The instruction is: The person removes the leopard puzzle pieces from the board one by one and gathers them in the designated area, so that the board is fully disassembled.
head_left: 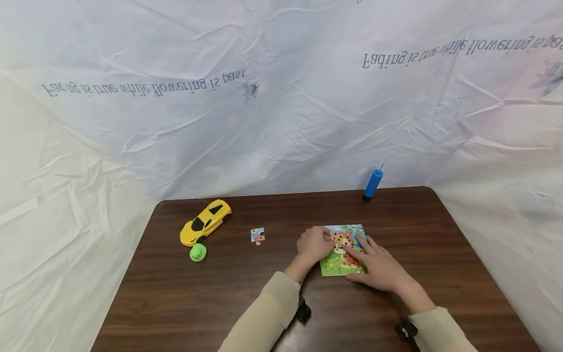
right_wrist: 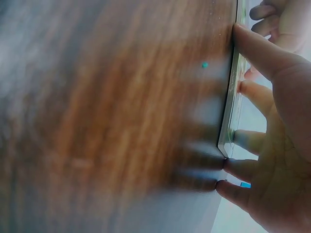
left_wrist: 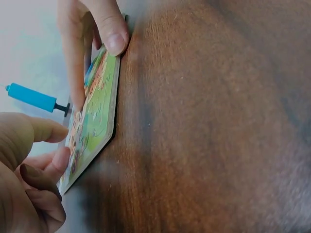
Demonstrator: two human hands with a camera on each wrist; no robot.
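A jigsaw puzzle (head_left: 331, 268) with a spotted leopard on green grass lies flat on the table. My left hand (head_left: 314, 243) is at its left part, with the thumb and index fingertips at the picture and the other fingers bent in the left wrist view. Whether these fingertips pinch a piece, I cannot tell. Spread over the right side is my right hand (head_left: 380, 266); its thumb touches the near edge of the board (right_wrist: 228, 111) and some fingers reach past the far right edge. To the left, a loose puzzle piece (head_left: 257, 235) lies on the wood.
A yellow toy car (head_left: 205, 223) and a green rubber duck (head_left: 198, 253) sit at the left of the dark wooden table (head_left: 211, 308). At the back right stands a blue hand pump (head_left: 373, 184) with a needle tip. White printed cloth (head_left: 281, 122) hangs behind and beside the table.
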